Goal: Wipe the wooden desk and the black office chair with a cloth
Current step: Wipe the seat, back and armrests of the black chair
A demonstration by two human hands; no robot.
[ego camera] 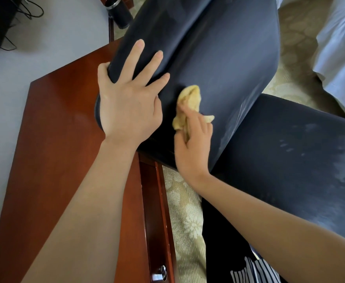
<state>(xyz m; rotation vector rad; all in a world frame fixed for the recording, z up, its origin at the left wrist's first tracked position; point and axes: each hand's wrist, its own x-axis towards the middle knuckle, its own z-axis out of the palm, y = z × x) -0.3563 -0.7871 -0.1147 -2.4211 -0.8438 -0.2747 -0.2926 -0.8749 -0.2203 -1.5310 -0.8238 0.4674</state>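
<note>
The right hand (192, 144) hides the lower part of the crumpled yellow cloth (189, 99). Its fingers curl round the cloth and press it to the padded back of the black office chair (218, 48), just right of the left hand (126, 99). The left hand lies spread on the same back, fingers flat and thumb hooked round the edge, clamping it. The two hands are close but apart. The chair back is cut off by the top of the frame beyond the left fingertips, and the seat by the right side. Pale smears mark the seat beyond the right forearm. Under the left forearm lies the glossy reddish-brown wooden desk (55, 150), with one corner out to the left of the hand. A strip of patterned beige carpet (184, 211) shows between the forearms. One cloth, one chair, one desk.
</note>
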